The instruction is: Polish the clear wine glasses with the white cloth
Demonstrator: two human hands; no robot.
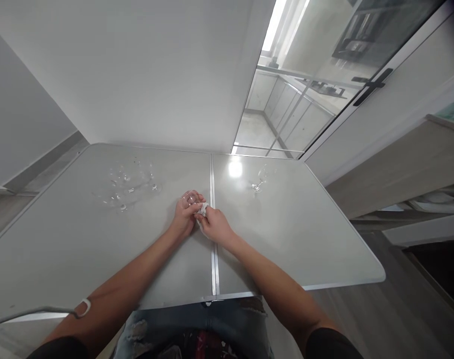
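My left hand (pixel 184 217) is wrapped round a clear wine glass (pixel 191 198), held over the middle of the grey folding table (pixel 99 249). My right hand (pixel 214 224) pinches a small white cloth (pixel 202 209) against the side of that glass. Both hands meet just left of the table's centre seam.
Several clear wine glasses (pixel 131 187) stand together on the table's far left half. One lone wine glass (pixel 260 180) stands on the far right half. A white wall lies behind the table and a glass sliding door (pixel 324 75) at the right. A wooden ledge (pixel 409 159) runs along the right side.
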